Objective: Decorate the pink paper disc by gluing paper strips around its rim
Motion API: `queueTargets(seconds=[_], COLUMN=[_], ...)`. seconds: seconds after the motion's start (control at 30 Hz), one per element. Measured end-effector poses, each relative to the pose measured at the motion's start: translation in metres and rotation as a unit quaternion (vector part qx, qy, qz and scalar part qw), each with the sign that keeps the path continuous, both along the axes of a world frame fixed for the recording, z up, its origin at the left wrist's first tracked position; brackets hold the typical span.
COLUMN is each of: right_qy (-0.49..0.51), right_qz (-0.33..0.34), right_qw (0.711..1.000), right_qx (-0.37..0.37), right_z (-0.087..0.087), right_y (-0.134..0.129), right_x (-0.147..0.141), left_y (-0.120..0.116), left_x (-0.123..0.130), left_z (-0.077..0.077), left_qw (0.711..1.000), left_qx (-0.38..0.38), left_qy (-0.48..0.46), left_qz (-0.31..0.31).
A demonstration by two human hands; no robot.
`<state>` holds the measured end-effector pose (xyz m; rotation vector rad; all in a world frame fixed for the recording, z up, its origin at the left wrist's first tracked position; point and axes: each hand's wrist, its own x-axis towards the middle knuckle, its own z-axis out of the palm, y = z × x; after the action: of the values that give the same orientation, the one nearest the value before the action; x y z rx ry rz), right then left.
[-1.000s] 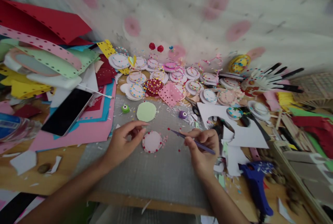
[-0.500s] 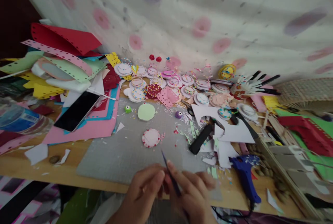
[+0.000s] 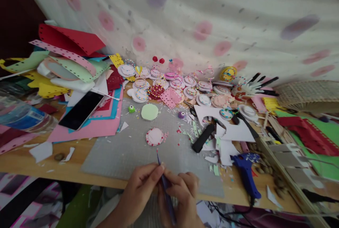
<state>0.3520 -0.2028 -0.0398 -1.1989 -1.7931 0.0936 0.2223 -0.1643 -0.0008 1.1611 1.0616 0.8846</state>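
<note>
My right hand (image 3: 184, 191) is closed around slim, dark purple-blue tweezers (image 3: 166, 187), their pointed end facing away from me. A tiny red dot shows at the tip. My left hand (image 3: 143, 187) is pinched right beside them, thumb and fingertips touching my right fingers; what it holds, if anything, is hidden. Beyond the tip, a round pale pink paper piece edged with red dots (image 3: 154, 136) lies on the grey mat (image 3: 113, 157). Behind it are a light green paper disc (image 3: 149, 111), a small green one-eyed bead (image 3: 131, 109) and a purple one (image 3: 181, 115).
Decorated paper discs (image 3: 169, 86) crowd the back. At left are coloured sheets, a phone (image 3: 81, 110) and a plastic bottle (image 3: 23, 116). White paper scraps, a black-handled tool (image 3: 203, 138) and a blue glue gun (image 3: 246, 175) with its cord lie at right.
The tweezers' tip has shifted left and away from me, and a red dot now shows at it. My right hand has drawn left, closer to my left hand. The view has moved slightly.
</note>
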Motion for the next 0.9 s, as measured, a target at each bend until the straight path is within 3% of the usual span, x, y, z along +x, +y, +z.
queueTargets(seconds=[0.1,0.17,0.27,0.4,0.47,0.53,0.6,0.73,0.9], right_qy=[0.055,0.042,-0.015,-0.042,-0.143,-0.221,-0.258,-0.248,-0.164], right_qz=[0.038,0.041,-0.071,-0.227,-0.369,-0.47,-0.488,-0.453,-0.49], right_qw=[0.996,0.993,0.991,0.969,0.912,0.837,0.8,0.804,0.772], right_qx=[-0.056,-0.103,-0.115,-0.087,-0.104,-0.172,-0.234,-0.296,-0.369], right_z=[0.004,0.0,-0.007,-0.008,-0.011,-0.017,-0.025,-0.036,-0.037], right_y=[-0.001,-0.003,-0.006,-0.012,-0.016,-0.019,-0.02,-0.018,-0.008], right_x=[-0.004,0.004,0.042,0.121,0.154,0.175,0.187,0.201,0.214], left_y=[0.003,0.005,0.006,0.007,0.008,0.008,0.009,0.01,0.009], left_x=[-0.005,-0.008,-0.012,-0.017,-0.018,-0.02,-0.021,-0.024,-0.026], left_z=[0.002,0.006,0.009,0.002,-0.003,-0.007,-0.009,-0.009,-0.011], left_qw=[1.0,0.998,0.994,0.992,0.993,0.994,0.994,0.993,0.991], left_qx=[0.028,0.042,0.058,0.062,0.049,0.036,0.028,0.035,0.044], left_qy=[0.009,0.02,0.044,0.055,0.054,0.053,0.055,0.062,0.079], left_qz=[-0.006,-0.033,-0.081,-0.094,-0.087,-0.089,-0.096,-0.098,-0.1])
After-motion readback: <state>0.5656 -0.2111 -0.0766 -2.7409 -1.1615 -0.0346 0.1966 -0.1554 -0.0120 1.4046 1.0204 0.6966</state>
